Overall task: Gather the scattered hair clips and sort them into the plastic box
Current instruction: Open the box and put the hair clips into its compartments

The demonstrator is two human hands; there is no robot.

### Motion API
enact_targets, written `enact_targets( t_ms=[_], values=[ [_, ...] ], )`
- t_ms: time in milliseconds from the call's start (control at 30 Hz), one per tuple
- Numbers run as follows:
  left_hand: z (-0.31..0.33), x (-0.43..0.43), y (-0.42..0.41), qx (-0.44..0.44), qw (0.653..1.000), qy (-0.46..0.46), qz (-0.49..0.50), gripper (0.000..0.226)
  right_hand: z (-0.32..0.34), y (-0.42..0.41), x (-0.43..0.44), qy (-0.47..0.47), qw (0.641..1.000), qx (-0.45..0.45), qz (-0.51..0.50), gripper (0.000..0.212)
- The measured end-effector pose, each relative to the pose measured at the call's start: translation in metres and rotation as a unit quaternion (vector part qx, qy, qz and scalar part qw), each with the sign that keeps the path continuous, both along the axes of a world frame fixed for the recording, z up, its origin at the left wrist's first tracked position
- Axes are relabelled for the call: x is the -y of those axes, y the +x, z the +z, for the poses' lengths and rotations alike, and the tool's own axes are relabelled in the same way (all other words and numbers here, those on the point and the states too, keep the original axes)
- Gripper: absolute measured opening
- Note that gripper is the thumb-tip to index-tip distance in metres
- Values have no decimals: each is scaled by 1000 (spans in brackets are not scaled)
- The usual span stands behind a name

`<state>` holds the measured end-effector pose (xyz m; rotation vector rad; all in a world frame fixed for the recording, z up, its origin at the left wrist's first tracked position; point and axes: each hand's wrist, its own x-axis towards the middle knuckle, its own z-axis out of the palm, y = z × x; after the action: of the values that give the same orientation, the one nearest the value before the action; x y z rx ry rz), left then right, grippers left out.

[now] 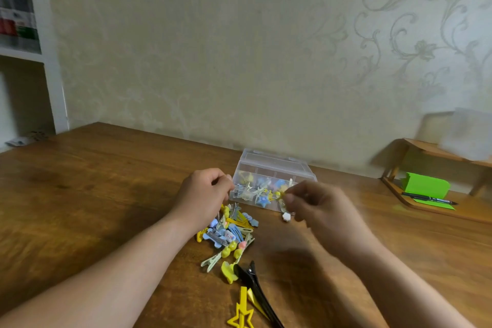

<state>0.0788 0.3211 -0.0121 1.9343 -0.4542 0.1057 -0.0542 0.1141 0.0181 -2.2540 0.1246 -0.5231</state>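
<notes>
On a wooden table (106, 181), left hand (202, 194) curls, fingertips pinched at the clear box (271, 168) edge (contents unclear). Below: heaped yellow, blue and green clips (229, 234). Right hand (319, 210), blurred, pinches a small yellow clip (281, 194) against the box front.

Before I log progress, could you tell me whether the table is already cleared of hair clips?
No, a pile of hair clips lies on the table before the plastic box.

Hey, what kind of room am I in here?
Probably a home study or living room: a wooden table against patterned wallpaper, white shelves on the left, and a small desk rack with a pen.
</notes>
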Motion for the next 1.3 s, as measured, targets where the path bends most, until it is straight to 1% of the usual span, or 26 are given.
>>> enact_targets(
  t_ms=[67,167,267,367,467,567,633,767,833,900,1000,1067,1133,1200,1300],
  values=[
    [-2,0,3,1,1000,-6,1,32,11,11,9,22,999,31,-38,6],
    [-3,1,4,8,1000,-3,0,33,21,37,26,3,996,26,-82,9],
    [-3,0,4,10,1000,0,2,33,30,68,38,-42,993,1,-110,13],
    [-2,0,3,13,1000,-6,8,33,32,96,45,-134,982,-31,-126,12],
    [-2,0,2,16,1000,-7,9,33,30,117,49,-214,965,-86,-124,9],
    [-3,0,3,14,1000,-6,7,33,31,132,50,-247,952,-131,-127,14],
    [-4,0,4,13,1000,-10,2,33,32,138,48,-256,945,-154,-130,13],
    [-5,0,5,14,1000,-12,-3,33,27,141,48,-269,937,-182,-130,16],
    [-7,0,5,13,1000,-12,-6,33,28,137,48,-256,942,-174,-131,16],
    [-8,0,7,12,1000,-14,-7,34,32,127,46,-219,956,-144,-131,16],
    [-7,0,7,10,1000,-13,-2,33,39,101,35,-159,977,-55,-132,13],
    [-7,0,8,11,1000,-10,3,33,38,79,23,-96,989,3,-116,12],
    [-6,0,7,13,1000,-8,3,33,30,58,9,-46,994,38,-92,12],
    [-5,0,5,17,1000,-5,6,33,19,43,-4,-34,996,39,-69,11],
    [-3,-1,4,13,1000,-13,11,34,-3,35,-20,-43,999,-18,-26,11]
  ],
)
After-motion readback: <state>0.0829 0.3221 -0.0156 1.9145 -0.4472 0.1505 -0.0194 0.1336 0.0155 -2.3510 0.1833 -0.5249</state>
